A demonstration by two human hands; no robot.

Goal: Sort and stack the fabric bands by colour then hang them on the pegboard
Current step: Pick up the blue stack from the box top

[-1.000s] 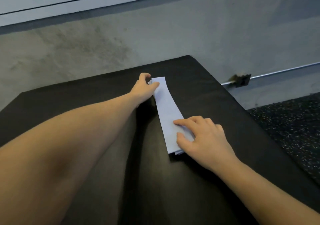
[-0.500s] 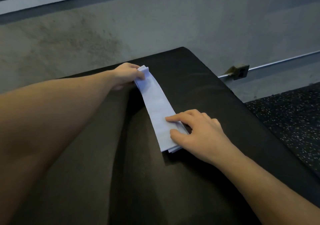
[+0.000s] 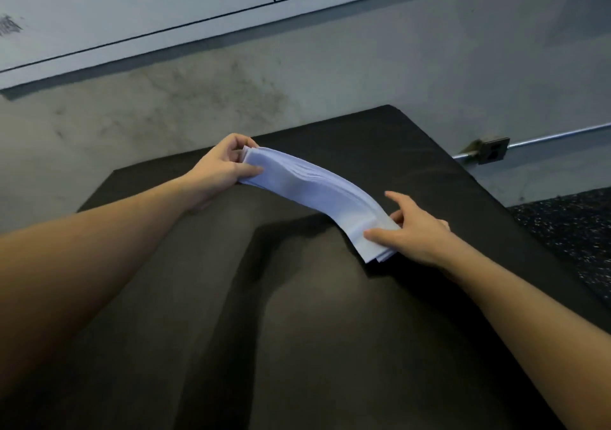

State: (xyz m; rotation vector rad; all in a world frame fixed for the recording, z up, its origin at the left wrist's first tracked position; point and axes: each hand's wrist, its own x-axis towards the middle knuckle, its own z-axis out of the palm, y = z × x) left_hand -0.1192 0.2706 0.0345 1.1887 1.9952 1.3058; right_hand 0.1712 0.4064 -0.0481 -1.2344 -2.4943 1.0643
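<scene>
On the black padded surface [image 3: 297,330], near its far edge, a stack of pale lilac-white fabric bands [image 3: 310,195] runs from about 10 o'clock to 4 o'clock across the middle of the head view. Stack is bowed upward: the middle arches off the surface, layers fanning slightly along the upper edge. Whether the low end at 4 o'clock touches the padding, cannot tell; a dark shadow sits under it.

Left hand [image 3: 221,168] grips the far end at 10 o'clock. Thumb lies on top of the stack, fingers curl around the end and under it. That end is lifted clear of the surface. Forearm reaches in from 8 o'clock.

Right hand [image 3: 416,231] holds the near end at 4 o'clock. Thumb presses on the top layer close to the corner; index finger is stretched out and raised, off the fabric. Other fingers sit behind or under the stack edge, partly hidden, so how tightly they close cannot be told. Thumb and hidden fingers appear to pinch the end between them. Forearm enters from 5 o'clock.

Beyond the surface at 12 o'clock, a grey concrete wall [image 3: 363,66] with white panels [image 3: 165,3] above it. At 3 o'clock, a metal conduit [image 3: 555,134] runs along the wall into a small junction box [image 3: 492,148]. Speckled dark flooring [image 3: 568,231] shows at 3 to 4 o'clock.
</scene>
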